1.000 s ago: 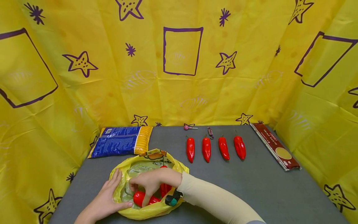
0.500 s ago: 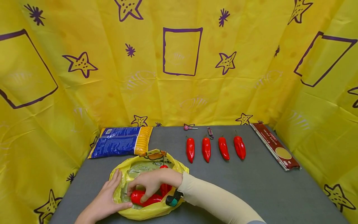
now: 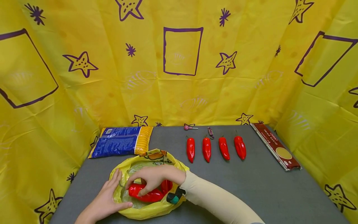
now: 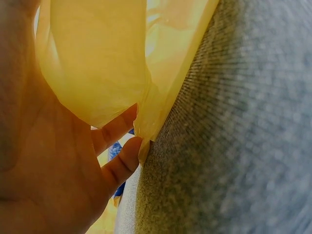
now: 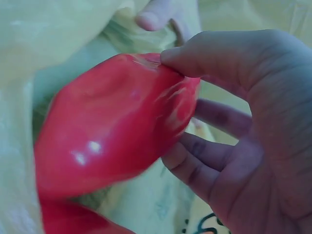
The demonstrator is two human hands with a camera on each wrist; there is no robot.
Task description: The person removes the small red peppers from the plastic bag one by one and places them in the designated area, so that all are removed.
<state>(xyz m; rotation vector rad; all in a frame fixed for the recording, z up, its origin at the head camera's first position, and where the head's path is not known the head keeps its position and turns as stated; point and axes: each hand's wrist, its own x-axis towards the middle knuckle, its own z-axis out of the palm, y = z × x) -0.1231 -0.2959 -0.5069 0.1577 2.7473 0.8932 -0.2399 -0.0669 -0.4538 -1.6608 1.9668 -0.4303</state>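
Yellow cloth (image 3: pixel 179 99) printed with stars rises along the left, far and right edges of a grey table (image 3: pixel 268 186). A yellow plastic bag (image 3: pixel 145 214) stands with its mouth spread upward toward the table's left edge. Beyond it, a blue-and-yellow packet (image 3: pixel 118 141) lies in the far left corner; a narrow brown "Primo Gusto" packet (image 3: pixel 275 147) slants along the right edge from the far right corner.

The left hand (image 3: pixel 103 197) rests against the outside of the bag's left wall, fingers extended and spread, thumb over the near left rim. The right hand (image 3: pixel 151 178) arches into the mouth and grips a long red pepper (image 3: pixel 155 197) between thumb and fingers near its broad stem end. The pepper's body runs rightward from that grip beneath the hand, inside the bag, its stem pointing toward the left wall. A second red pepper (image 3: pixel 167 186), partly hidden, lies in the bag beside the held one's right end.

Four red peppers (image 3: pixel 224 148) form a row toward the far edge, stems facing it. Close to that edge lie a wrapped candy (image 3: pixel 210 133) and a lollipop (image 3: pixel 187 128).
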